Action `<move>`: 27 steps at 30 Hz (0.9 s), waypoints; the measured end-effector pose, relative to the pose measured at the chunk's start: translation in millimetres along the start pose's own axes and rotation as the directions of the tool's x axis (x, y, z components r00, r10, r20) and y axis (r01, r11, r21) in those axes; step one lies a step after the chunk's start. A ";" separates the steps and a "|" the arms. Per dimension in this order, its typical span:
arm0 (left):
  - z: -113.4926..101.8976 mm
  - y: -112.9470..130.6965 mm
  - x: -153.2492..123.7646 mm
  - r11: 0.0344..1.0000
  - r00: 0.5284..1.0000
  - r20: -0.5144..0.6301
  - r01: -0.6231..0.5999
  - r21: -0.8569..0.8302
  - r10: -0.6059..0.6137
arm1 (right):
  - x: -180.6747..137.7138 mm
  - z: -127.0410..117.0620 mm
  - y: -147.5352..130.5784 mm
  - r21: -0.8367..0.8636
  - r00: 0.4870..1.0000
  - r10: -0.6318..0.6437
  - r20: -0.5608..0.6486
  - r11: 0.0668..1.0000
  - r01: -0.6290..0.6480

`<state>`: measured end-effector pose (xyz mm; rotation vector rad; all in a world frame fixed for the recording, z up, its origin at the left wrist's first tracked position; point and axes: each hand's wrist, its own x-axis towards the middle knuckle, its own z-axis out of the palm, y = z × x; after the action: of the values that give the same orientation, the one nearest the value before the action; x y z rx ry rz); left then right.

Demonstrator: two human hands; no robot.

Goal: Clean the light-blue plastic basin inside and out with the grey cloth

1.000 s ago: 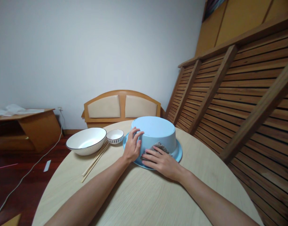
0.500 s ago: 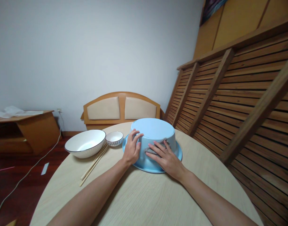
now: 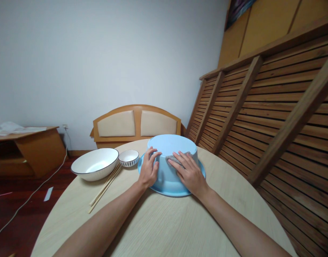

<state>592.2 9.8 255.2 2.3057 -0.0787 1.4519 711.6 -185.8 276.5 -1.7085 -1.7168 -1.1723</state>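
An upside-down light blue plastic basin [image 3: 171,142] rests on the round table, its wide rim down and its flat bottom up. My left hand [image 3: 149,169] holds the basin's left side, fingers bent over the upper edge. Under my right hand [image 3: 190,173] is a grey cloth [image 3: 169,157], pressed by the fingers against the basin's front wall near the top edge. Most of the cloth is hidden beneath those fingers.
Left of the basin stand a small striped bowl [image 3: 129,157] and a large white bowl [image 3: 95,166] with a dark rim. Several wooden chopsticks [image 3: 105,189] lie beside them on the table [image 3: 164,225]. A slatted wooden frame [image 3: 260,117] leans at the right.
My right hand has slid the cloth up the basin's wall towards its top edge. My left hand keeps its place on the basin. The view has shifted slightly.
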 end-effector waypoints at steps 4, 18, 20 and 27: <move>-0.2 -0.2 0.4 1.000 1.000 0.004 0.004 -0.002 -0.004 | -24.2 0.2 38.0 0.171 0.980 0.184 -0.077 0.971 -0.169; -2.1 -1.1 1.8 1.000 0.999 0.035 0.013 -0.007 -0.013 | -25.2 2.7 20.7 0.190 0.998 0.061 -0.020 0.980 -0.056; -2.1 -2.4 2.5 1.000 0.999 0.033 0.011 -0.019 -0.010 | -24.1 2.7 26.1 0.182 0.987 0.144 -0.075 0.975 -0.129; -2.0 -14.0 9.0 0.996 1.000 0.025 -0.007 -0.085 0.009 | -28.8 9.7 38.0 0.258 0.832 0.532 -0.159 0.835 -0.485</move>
<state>598.4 24.8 259.5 2.2577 -0.1543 1.3954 754.3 -199.5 257.6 -1.6823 -1.0952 -0.8597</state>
